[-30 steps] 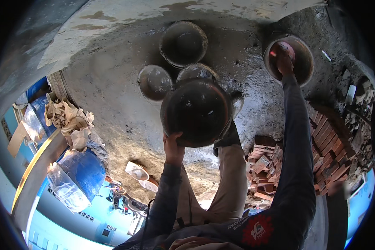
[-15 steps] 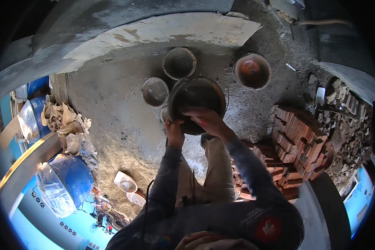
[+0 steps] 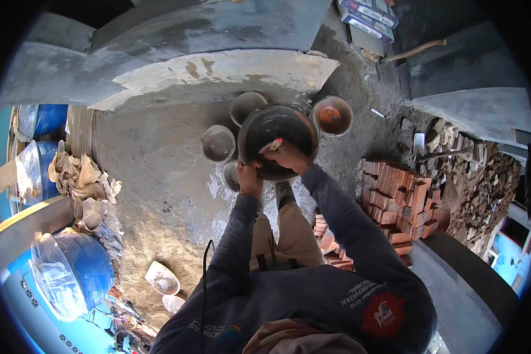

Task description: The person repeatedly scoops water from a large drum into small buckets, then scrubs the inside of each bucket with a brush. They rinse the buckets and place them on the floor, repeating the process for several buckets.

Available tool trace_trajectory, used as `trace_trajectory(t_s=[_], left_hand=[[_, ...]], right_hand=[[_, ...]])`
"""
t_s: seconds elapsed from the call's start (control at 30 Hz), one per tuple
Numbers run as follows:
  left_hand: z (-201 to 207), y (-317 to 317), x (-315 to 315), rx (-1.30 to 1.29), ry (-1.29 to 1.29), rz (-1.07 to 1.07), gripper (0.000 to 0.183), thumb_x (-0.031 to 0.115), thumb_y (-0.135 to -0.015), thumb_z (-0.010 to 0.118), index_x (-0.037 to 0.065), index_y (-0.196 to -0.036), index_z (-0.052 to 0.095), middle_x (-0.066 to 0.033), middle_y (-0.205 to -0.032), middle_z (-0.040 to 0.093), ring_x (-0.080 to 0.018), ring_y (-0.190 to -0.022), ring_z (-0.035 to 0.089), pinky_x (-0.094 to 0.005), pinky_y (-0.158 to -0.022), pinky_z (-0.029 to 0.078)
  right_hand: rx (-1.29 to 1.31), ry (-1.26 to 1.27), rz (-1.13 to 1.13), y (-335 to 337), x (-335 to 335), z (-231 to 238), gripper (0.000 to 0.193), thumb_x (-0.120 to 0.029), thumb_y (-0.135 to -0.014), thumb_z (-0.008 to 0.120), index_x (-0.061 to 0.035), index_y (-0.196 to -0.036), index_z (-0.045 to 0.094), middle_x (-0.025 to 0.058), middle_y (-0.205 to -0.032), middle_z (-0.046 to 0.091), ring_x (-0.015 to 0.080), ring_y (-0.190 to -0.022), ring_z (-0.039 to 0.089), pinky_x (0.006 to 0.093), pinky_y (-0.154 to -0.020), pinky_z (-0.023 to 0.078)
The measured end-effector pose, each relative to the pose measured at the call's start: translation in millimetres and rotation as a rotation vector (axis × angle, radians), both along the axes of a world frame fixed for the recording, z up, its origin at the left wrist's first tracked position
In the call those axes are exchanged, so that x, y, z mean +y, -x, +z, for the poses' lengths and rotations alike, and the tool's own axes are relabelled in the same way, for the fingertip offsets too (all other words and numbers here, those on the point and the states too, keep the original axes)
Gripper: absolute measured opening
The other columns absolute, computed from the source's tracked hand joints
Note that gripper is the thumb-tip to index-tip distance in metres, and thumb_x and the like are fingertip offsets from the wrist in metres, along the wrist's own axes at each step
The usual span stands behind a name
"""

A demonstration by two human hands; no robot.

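Note:
A large, round, dark vessel (image 3: 280, 123) with a shiny surface is held in front of me, above the floor. My left hand (image 3: 250, 179) grips its near-left edge, fingers closed. Over its near middle my right hand (image 3: 288, 157) is closed around a small pale tool with a red part (image 3: 275, 144); its exact kind is too small to make out. Just beyond and left of the vessel stand two grey basins, one farther (image 3: 247, 108) and one to the left (image 3: 218, 144). A third grey basin (image 3: 230, 176) is partly hidden beside my left hand.
A basin with orange-red contents (image 3: 333, 115) stands to the right. Red bricks (image 3: 398, 200) are stacked at the right, with rubble (image 3: 484, 177) beyond. Crumpled brown paper (image 3: 85, 180) and plastic-covered blue drums (image 3: 82, 265) stand at the left. Two pale scoop-like containers (image 3: 162, 278) lie near left.
My view has shifted. The dark vessel now overlaps the farther basin and comes close to the orange one. My right hand has turned, and the small tool in it now shows clearly.

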State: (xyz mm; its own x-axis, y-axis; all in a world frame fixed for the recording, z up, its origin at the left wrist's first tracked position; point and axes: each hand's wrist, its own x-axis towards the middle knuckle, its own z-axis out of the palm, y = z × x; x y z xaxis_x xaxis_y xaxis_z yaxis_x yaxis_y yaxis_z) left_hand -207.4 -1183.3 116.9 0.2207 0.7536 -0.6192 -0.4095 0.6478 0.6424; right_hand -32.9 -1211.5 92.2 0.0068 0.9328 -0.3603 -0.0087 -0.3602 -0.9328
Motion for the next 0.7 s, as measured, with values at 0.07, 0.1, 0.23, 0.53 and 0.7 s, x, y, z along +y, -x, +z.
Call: trace_trajectory(t_s=[0.07,0.1,0.23,0.53,0.7], left_hand=[[8,15,-4,-0.097,-0.067,-0.032,0.047,-0.007,-0.079,0.056,0.007,-0.122,0.066,-0.002,-0.103,0.068,-0.0144,-0.091,0.065,-0.0289,-0.079,0.053],[11,22,-5,-0.096,-0.044,-0.031,0.047,-0.007,-0.079,0.056,0.007,-0.122,0.066,-0.0015,-0.101,0.068,-0.014,-0.089,0.065,-0.0284,-0.078,0.053],[22,53,-17,-0.084,-0.096,-0.116,0.049,-0.009,-0.079,0.054,0.008,-0.123,0.066,-0.0008,-0.098,0.068,-0.0144,-0.086,0.064,-0.0286,-0.076,0.053],[58,110,-41,-0.14,-0.022,-0.05,0.058,-0.01,-0.076,0.052,0.007,-0.13,0.066,-0.0014,-0.102,0.07,-0.017,-0.085,0.064,-0.0301,-0.077,0.054],[70,130,-39,-0.136,-0.169,-0.08,0.061,-0.01,-0.076,0.052,0.007,-0.132,0.067,-0.001,-0.102,0.07,-0.0155,-0.083,0.063,-0.0299,-0.075,0.053]], right_hand=[[0.405,-0.024,-0.357,38,-11,29,0.035,-0.035,-0.099,0.074,-0.0054,-0.119,0.075,0.0136,-0.117,0.075,0.0265,-0.106,0.074,0.0396,-0.086,0.061],[0.391,-0.069,-0.369,52,-17,44,0.034,-0.034,-0.1,0.073,-0.006,-0.119,0.075,0.0133,-0.115,0.076,0.0235,-0.106,0.073,0.0387,-0.085,0.061],[-0.023,-0.185,-0.268,70,-9,94,0.026,-0.027,-0.103,0.07,-0.0093,-0.121,0.075,0.0131,-0.106,0.077,0.0156,-0.102,0.074,0.0373,-0.084,0.06],[-0.341,-0.257,-0.206,132,-34,137,0.024,-0.013,-0.102,0.067,-0.0124,-0.125,0.076,0.0114,-0.116,0.078,0.0266,-0.111,0.075,0.0388,-0.1,0.056],[-0.519,-0.523,-0.432,132,-33,153,0.024,-0.006,-0.095,0.071,-0.0085,-0.118,0.076,0.011,-0.134,0.073,0.0306,-0.127,0.068,0.0411,-0.107,0.053]])
